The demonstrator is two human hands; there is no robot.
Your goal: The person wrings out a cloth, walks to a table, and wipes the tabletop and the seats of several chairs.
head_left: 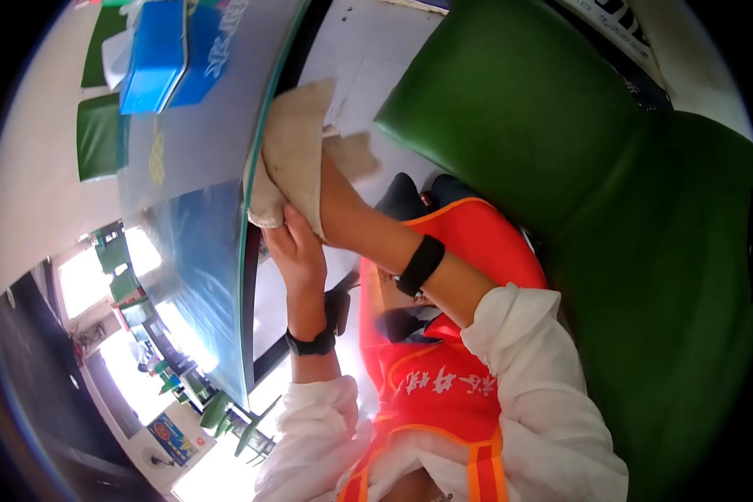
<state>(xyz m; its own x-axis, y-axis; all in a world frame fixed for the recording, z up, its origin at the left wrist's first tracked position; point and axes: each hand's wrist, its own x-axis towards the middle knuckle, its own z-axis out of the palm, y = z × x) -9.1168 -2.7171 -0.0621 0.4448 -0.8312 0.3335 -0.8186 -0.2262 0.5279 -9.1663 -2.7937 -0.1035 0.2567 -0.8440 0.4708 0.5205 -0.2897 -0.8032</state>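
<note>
A beige cloth [297, 125] is draped over the edge of the glass-topped table [217, 159], with a folded part hanging lower down. My left hand [299, 247] is closed on the lower part of this cloth, close to the glass edge. The cloth covers my right hand, so its fingers are hidden; only the wrist and forearm show, reaching in from the right. Both forearms wear black bands.
A blue tissue box [155, 58] stands on the table at the upper left. Green padded seats [510, 100] fill the right side. Clear plastic sheeting [201, 276] covers part of the tabletop. Farther tables and green chairs stand at the lower left.
</note>
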